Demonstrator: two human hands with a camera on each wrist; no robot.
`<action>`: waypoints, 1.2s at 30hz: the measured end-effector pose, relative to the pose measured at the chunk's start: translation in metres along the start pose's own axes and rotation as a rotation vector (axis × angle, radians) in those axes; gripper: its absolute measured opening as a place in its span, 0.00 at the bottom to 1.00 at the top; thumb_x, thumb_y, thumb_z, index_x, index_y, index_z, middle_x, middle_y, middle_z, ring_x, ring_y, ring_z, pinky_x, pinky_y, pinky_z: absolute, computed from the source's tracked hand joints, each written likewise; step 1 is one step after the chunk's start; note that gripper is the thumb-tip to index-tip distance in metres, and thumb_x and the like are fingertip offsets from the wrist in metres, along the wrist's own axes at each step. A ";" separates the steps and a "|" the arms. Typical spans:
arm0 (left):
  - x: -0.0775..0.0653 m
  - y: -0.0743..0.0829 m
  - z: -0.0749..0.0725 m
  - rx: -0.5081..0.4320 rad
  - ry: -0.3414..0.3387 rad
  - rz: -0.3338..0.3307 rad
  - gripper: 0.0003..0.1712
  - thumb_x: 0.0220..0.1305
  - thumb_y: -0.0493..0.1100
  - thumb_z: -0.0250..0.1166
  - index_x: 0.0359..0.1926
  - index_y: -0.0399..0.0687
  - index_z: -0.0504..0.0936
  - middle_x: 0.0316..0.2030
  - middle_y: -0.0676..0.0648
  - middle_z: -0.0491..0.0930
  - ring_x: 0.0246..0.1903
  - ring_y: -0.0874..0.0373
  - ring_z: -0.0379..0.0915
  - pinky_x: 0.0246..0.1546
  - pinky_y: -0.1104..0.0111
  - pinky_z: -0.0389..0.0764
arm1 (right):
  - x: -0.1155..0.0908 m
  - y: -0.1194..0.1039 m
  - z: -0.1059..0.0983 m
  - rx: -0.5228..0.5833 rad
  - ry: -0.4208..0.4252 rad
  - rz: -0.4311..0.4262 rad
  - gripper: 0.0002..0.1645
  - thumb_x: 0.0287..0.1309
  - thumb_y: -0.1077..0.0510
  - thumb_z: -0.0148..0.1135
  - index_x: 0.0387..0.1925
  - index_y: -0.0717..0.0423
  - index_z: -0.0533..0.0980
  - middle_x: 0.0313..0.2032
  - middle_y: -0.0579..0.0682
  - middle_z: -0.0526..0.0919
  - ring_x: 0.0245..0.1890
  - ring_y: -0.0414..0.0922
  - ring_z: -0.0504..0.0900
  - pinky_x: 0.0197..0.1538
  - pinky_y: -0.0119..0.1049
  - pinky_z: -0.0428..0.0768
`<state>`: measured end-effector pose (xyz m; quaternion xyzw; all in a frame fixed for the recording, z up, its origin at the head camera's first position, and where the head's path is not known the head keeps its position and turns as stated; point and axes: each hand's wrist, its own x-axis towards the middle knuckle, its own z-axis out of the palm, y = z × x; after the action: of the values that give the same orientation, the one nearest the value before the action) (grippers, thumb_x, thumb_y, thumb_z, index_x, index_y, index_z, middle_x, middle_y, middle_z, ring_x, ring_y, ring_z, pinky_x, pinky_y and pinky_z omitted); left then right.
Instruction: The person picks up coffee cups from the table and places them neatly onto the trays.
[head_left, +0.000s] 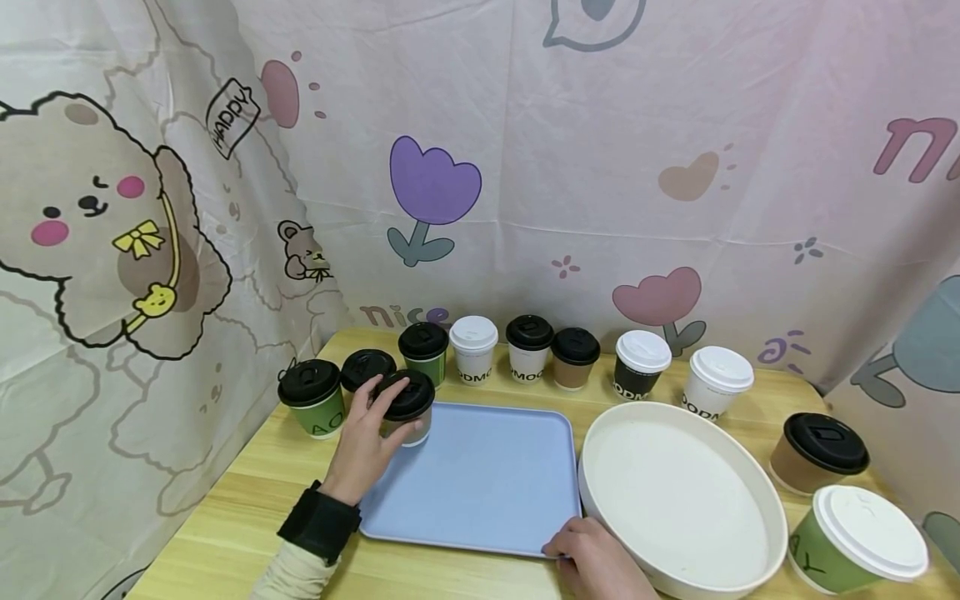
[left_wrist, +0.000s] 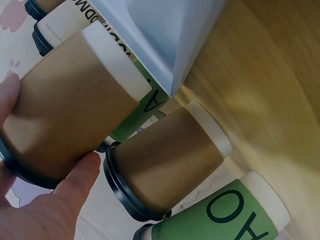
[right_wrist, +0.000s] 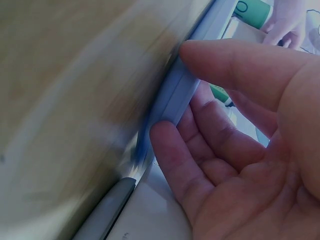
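Note:
In the head view my left hand (head_left: 367, 450) grips a brown paper cup (left_wrist: 75, 95) by its side. The cup's black lid (head_left: 412, 398) faces up, over the far left corner of a light blue tray (head_left: 487, 475). Whether its base touches the tray cannot be told. Just beyond it are another brown cup (left_wrist: 167, 162) and a green cup (left_wrist: 215, 215), both black-lidded. At the tray's near right corner, my right hand (head_left: 600, 558) holds the rim, with thumb and fingertips (right_wrist: 167, 135) against the edge.
A round cream bowl (head_left: 682, 500) adjoins the tray's right side. Several lidded cups line the back of the wooden table (head_left: 217, 508), including a white cup (head_left: 474, 362). On the right stand a brown cup (head_left: 802, 462) and a green cup (head_left: 832, 546). A printed curtain (head_left: 525, 167) hangs behind.

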<state>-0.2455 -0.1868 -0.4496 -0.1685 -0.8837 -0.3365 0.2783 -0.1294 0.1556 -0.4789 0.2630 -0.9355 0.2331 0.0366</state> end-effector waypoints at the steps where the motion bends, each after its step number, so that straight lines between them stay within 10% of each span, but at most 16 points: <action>1: 0.000 0.000 0.000 0.001 0.005 0.004 0.40 0.56 0.41 0.80 0.69 0.48 0.76 0.69 0.27 0.63 0.63 0.29 0.70 0.55 0.41 0.78 | 0.000 0.000 0.000 0.000 -0.001 0.001 0.10 0.49 0.69 0.75 0.33 0.53 0.89 0.31 0.41 0.83 0.34 0.38 0.81 0.40 0.37 0.81; 36: -0.002 -0.008 0.005 0.040 0.050 0.041 0.40 0.54 0.39 0.81 0.68 0.46 0.78 0.66 0.28 0.67 0.62 0.30 0.70 0.53 0.42 0.79 | -0.001 0.000 0.001 -0.018 0.018 -0.014 0.10 0.49 0.68 0.75 0.32 0.52 0.89 0.31 0.40 0.83 0.34 0.38 0.81 0.40 0.36 0.81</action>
<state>-0.2498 -0.1890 -0.4577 -0.1724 -0.8794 -0.3173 0.3103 -0.1284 0.1555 -0.4794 0.2672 -0.9353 0.2268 0.0491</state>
